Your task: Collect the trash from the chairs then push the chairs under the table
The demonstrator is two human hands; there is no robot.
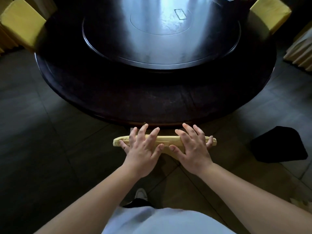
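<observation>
Both hands rest on the top edge of a chair back in yellow cloth cover, which stands just beside the rim of the round dark wooden table. The left hand and the right hand lie with fingers spread and nearly straight, pressing the cover, not clenched. A black bag lies on the grey tiled floor at the right

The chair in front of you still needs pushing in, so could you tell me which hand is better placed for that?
Neither clearly: the left hand and right hand both rest with spread fingers on the chair top, either side of its middle, facing the table. Pushing with both together looks steadiest.
</observation>
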